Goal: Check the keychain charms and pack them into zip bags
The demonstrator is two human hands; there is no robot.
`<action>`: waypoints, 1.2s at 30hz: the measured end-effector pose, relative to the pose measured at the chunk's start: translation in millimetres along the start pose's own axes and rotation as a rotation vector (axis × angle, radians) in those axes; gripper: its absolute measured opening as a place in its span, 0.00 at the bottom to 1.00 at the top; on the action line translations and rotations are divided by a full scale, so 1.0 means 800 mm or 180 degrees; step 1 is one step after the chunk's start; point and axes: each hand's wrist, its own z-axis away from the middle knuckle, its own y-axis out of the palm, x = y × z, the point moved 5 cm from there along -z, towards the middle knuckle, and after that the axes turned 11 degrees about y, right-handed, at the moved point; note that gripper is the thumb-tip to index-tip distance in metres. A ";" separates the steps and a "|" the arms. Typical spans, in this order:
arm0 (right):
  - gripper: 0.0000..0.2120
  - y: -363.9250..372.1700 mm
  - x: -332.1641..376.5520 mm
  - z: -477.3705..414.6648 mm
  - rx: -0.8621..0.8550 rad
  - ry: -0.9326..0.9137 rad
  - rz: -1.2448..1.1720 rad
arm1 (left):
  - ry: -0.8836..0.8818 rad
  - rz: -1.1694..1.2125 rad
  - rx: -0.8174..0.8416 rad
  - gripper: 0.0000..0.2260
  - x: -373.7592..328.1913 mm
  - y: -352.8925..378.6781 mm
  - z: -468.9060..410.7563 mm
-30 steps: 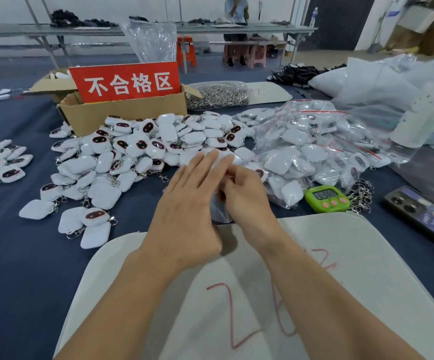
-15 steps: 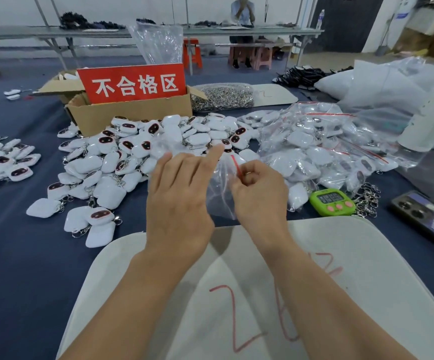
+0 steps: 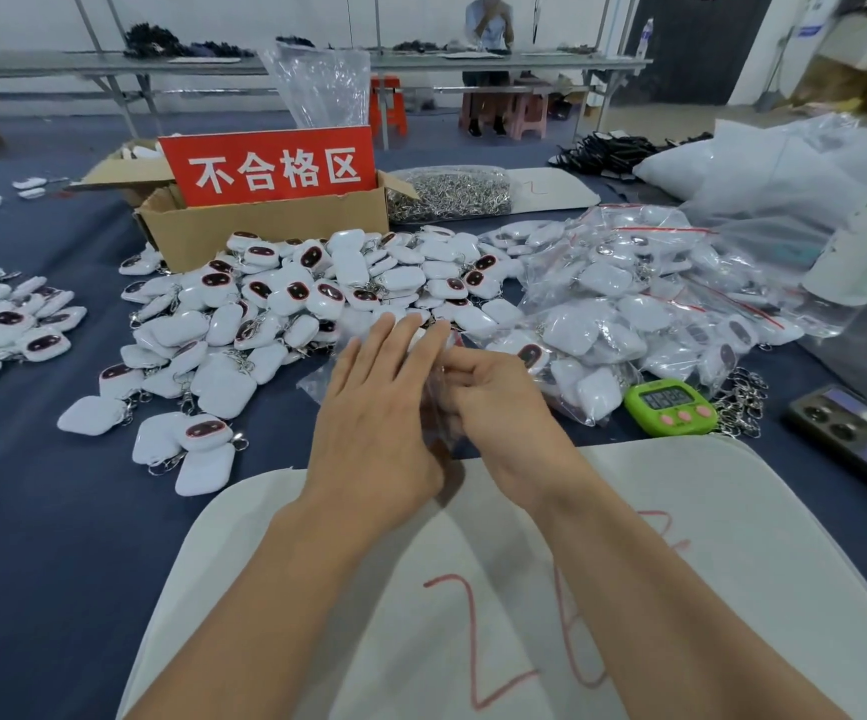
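Head view. The zip bag is held between both hands, just above the far edge of the white mat. It is clear plastic and mostly covered. One corner shows to the left of the grip, lying low over the blue table, and a crumpled fold shows between the two hands. From these parts the bag appears to run left to right across the grip. Which way its mouth points cannot be told, and its contents are hidden.

The left hand lies on top of the bag with its fingers straight and together, pointing away from the person; nothing is gripped. The right hand has its fingers curled and pinches the plastic at the bag's right side, knuckles touching the left fingers.

Directly beyond the grip, and touching the left fingertips, is the heap of loose charms, white with dark faces. Beyond that heap stands a cardboard box bearing a red sign, with a bag of metal rings beside it. To the right of the grip, close by, lie the packed bags. A green timer sits just right of the right hand, loose chains lie next to it, and a phone is farther right.
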 end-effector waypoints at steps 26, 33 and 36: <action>0.11 -0.044 0.004 -0.015 -0.1090 -0.0035 -0.0065 | -0.0402 -0.0821 -0.0383 0.39 0.041 -0.043 0.008; 0.38 0.015 -0.021 -0.069 -0.0758 -0.0396 0.2886 | -0.1042 -0.0744 0.0124 0.47 0.071 -0.028 0.020; 0.40 0.024 -0.023 -0.102 -0.0700 -0.0438 0.3482 | -0.1102 -0.0536 0.0017 0.48 0.071 -0.027 0.019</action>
